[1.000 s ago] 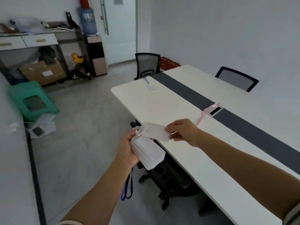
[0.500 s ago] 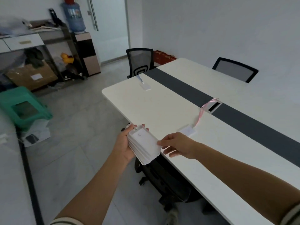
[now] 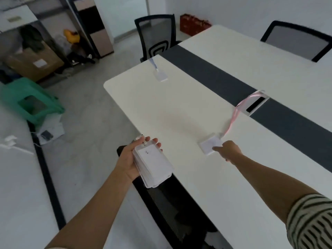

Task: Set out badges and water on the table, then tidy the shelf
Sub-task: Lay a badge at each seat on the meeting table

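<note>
This is an office meeting room, shown by a long white conference table (image 3: 179, 114) with a dark centre strip (image 3: 206, 72) and a cable hatch (image 3: 256, 105), black mesh chairs (image 3: 156, 36) at its far end and far edge, lanyard badges (image 3: 160, 75) on the tabletop, and a storage shelf (image 3: 18, 20) holding a cardboard box (image 3: 36, 62).

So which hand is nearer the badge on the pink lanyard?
Right. The right hand touches that badge at its near corner on the table; the left hand holds the badge stack at the table's edge, well apart from it.
</note>
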`<state>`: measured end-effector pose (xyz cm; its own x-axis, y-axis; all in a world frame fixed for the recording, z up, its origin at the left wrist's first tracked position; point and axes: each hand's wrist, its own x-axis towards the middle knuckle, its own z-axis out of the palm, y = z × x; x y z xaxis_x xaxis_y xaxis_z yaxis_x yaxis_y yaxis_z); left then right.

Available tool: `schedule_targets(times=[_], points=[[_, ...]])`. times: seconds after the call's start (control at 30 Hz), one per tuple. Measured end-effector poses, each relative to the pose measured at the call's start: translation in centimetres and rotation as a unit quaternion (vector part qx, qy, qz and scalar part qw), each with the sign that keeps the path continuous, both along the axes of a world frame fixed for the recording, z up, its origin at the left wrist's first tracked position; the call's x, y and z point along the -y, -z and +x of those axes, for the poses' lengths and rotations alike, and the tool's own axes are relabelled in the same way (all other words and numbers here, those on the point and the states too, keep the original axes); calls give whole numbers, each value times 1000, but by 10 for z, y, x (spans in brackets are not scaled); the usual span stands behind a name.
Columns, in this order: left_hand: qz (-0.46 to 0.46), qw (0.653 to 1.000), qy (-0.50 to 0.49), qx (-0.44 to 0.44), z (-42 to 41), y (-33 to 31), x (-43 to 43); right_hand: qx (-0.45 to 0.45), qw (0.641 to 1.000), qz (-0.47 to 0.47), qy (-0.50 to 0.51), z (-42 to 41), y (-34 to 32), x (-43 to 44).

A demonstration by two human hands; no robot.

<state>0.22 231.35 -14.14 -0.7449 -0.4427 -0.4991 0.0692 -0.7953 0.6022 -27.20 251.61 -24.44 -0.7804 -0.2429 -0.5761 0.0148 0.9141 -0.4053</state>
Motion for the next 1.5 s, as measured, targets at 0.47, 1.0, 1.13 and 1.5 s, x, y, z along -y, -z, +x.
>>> schedule_targets(times=[0.47, 1.0, 1.13, 1.5], points=[[8, 999, -12, 41, 4, 8, 32, -29, 999, 29, 23, -19, 39, 49], [24, 997, 69, 7, 119, 0, 154, -51, 969, -239, 43, 112, -83, 209], [34, 998, 58, -19, 159, -7, 192, -51, 973, -223, -6, 156, -123, 264], [82, 996, -33, -20, 185, -20, 260, 51, 945, -298, -128, 230, -210, 414]])
